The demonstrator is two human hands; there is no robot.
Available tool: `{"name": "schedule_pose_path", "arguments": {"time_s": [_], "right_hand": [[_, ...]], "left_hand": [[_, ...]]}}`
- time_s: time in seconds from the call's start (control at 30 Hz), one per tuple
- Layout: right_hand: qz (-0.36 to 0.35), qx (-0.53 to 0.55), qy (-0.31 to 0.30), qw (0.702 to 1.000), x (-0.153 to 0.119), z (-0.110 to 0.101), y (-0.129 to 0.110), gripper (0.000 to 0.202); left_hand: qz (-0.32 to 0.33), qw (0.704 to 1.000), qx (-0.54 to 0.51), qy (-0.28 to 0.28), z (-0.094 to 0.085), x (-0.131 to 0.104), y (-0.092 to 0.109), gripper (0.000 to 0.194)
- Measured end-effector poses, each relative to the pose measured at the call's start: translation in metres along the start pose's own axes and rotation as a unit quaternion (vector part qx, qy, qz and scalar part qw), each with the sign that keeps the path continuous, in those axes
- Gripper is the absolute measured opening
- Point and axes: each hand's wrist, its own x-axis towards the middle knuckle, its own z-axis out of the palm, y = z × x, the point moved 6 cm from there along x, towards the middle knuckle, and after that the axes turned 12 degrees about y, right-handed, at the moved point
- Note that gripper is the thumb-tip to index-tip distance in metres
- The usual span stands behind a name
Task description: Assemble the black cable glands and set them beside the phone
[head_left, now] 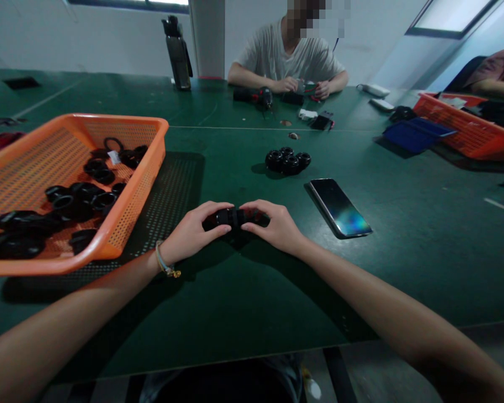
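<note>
Between my two hands is a black cylindrical plastic part (231, 217), held sideways just above the green table. My left hand (199, 226) pinches its left end between thumb and fingers; a bracelet circles that wrist. From the other side, my right hand (275, 224) grips the right end the same way. The fingertips hide some of the part, so I cannot tell if it is one piece or two. Beyond my hands sits a small cluster of glossy black round parts (288, 161). More black parts (73, 202) lie loose in the orange basket (145, 187) on my left.
A smartphone (340, 207) lies right of my hands. Across the table (235, 313) a person (288, 61) handles small items near a power drill (254, 96). A dark bottle (177, 53) stands at the back. A blue tray (418, 134) and another orange basket (474, 131) are far right.
</note>
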Motion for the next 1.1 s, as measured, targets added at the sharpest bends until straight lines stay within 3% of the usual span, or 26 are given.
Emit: {"name": "schedule_pose_path", "arguments": {"time_s": [0.4, 1.1], "right_hand": [[-0.003, 0.012, -0.003, 1.000, 0.000, 0.000, 0.000, 0.028], [-0.080, -0.037, 0.024, 0.996, -0.003, -0.001, -0.010, 0.028]], "left_hand": [[0.005, 1.000, -0.007, 0.003, 0.000, -0.001, 0.000, 0.041], [0.016, 1.000, -0.011, 0.001, -0.001, 0.000, 0.003, 0.040]]}}
